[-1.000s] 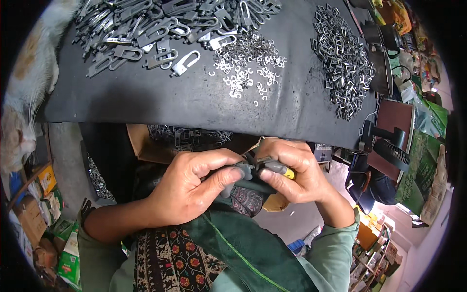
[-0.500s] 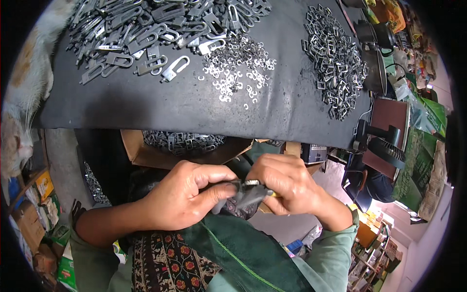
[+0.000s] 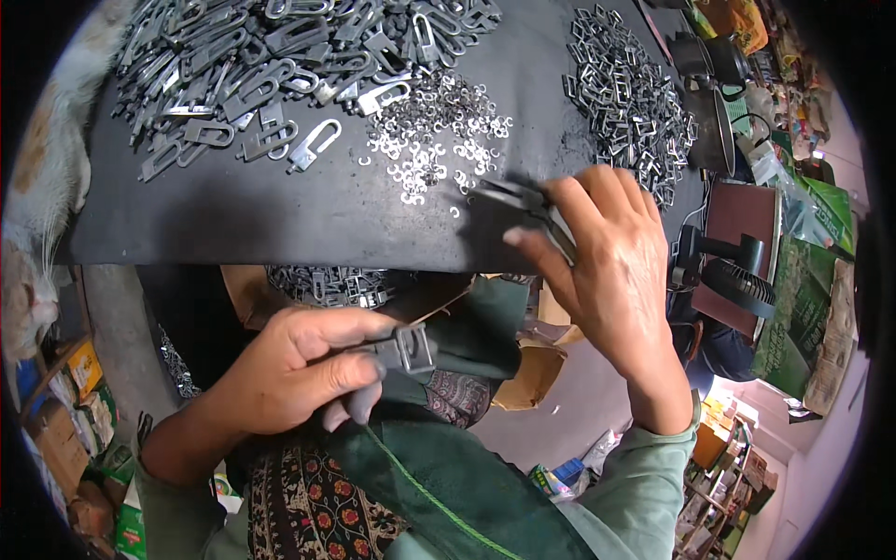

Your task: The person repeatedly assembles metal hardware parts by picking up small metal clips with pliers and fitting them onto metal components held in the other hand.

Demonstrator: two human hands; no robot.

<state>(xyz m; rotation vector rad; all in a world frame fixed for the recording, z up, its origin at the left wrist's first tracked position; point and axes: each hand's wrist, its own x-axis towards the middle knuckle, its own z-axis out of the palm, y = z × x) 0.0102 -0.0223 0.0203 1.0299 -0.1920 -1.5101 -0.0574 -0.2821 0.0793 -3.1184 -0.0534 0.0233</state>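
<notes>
Hands, pliers and part were together over the lap a sec ago; now they're apart. The right hand (RH) (image 3: 611,252) has gone up over the desk edge; the left hand (LH) (image 3: 294,373) is low, over the lap. RH grip: fingers curled round dark metal pliers (image 3: 537,207), whose tips seem slightly parted, w/ nothing visible b/w them. LH grip: thumb & forefinger pinched tight on a flat grey metal part (image 3: 390,353) w/ a rectangular loop at its end. So the pliers aren't working on the part at this pt; prob. a gap b/w two steps. The tips are near the small rings; can't tell if they touch any.

The desk (image 3: 280,219) is a wide, dark, matte surface. Largest on it: a heap of long grey metal clips w/ U-shaped ends (image 3: 201,56), upper L; then a pile of small rectangular dark metal loops (image 3: 625,93), upper R; smallest, a scatter of tiny shiny C-shaped rings (image 3: 439,140) b/w them.

Room, big to small: cluttered shelves (image 3: 733,495), lower R; a white-and-orange cat (image 3: 56,177) along the far L; an open brown cardboard box (image 3: 243,291) under the desk, w/ more metal pieces (image 3: 327,283) inside; a small black fan (image 3: 737,285) on the R, beyond the desk edge.
</notes>
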